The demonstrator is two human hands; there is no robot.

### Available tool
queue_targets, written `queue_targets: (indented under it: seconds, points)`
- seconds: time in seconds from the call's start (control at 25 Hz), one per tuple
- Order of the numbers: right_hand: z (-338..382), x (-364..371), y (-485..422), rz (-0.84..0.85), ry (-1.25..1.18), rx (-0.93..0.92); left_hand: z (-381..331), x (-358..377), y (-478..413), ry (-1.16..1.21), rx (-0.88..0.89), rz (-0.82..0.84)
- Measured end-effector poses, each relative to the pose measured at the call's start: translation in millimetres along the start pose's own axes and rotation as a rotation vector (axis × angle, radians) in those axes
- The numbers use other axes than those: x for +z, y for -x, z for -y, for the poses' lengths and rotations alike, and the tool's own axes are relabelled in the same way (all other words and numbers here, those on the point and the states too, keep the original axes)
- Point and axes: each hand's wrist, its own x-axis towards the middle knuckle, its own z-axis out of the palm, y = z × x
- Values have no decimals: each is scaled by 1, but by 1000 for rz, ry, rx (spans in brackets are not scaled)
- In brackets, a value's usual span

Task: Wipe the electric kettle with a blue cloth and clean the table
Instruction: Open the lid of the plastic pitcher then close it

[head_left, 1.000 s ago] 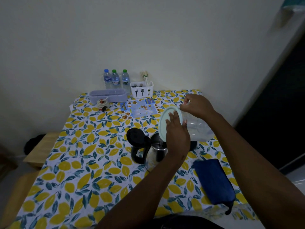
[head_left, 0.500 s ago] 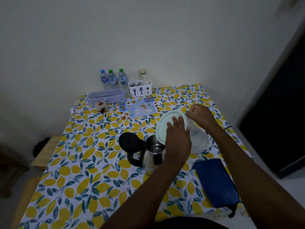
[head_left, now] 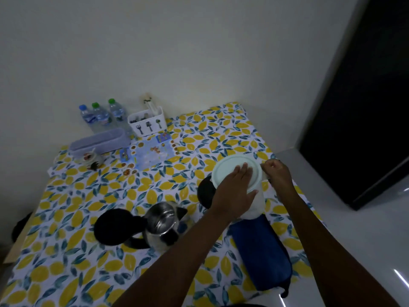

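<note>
The steel electric kettle (head_left: pixel 162 224) stands mid-table with its black lid (head_left: pixel 117 227) swung open. Its round black base (head_left: pixel 204 192) lies behind, partly hidden by my left hand. A folded blue cloth (head_left: pixel 261 251) lies on the table to the right front. Just beyond the cloth a translucent jug (head_left: pixel 257 207) stands upright, topped by a pale round lid (head_left: pixel 228 167). My left hand (head_left: pixel 234 193) rests flat on that lid. My right hand (head_left: pixel 277 173) is closed at the jug's right rim, where the handle is hidden by its fingers.
The table (head_left: pixel 88 196) wears a lemon-print cover. Along the far wall stand three water bottles (head_left: pixel 101 116), a white cutlery holder (head_left: pixel 148 125) and a long grey box (head_left: pixel 99 140). A small cup (head_left: pixel 89 157) and a sticker sheet (head_left: pixel 150 151) lie nearby. A dark doorway is at the right.
The jug was tilted over the open kettle; now it is upright and lower, to the right of the kettle beside the blue cloth. Both hands moved with it.
</note>
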Motion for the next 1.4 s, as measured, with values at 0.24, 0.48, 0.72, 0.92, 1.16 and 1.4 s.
queue_targets:
  seconds: [0.24,0.48,0.72,0.92,1.16,1.4]
  points:
    - [-24,-41,-57,-57,-14,20,-3,31,-63,-129,83,119]
    - [-38,-54,-98,8,-24,70,-1,54,-107,-178,141,196]
    - [-53,-66,-111,-49,25,78,-14,81,-114,-254,233,92]
    - [-55,-64,-112,-75,75,56,-11,85,-115,-225,223,45]
    - [-47,-72,-58,-167,46,-61,0,69,-96,-40,254,33]
    - [-42,-43,47,-181,306,-442,24,47,-18,180,74,-147]
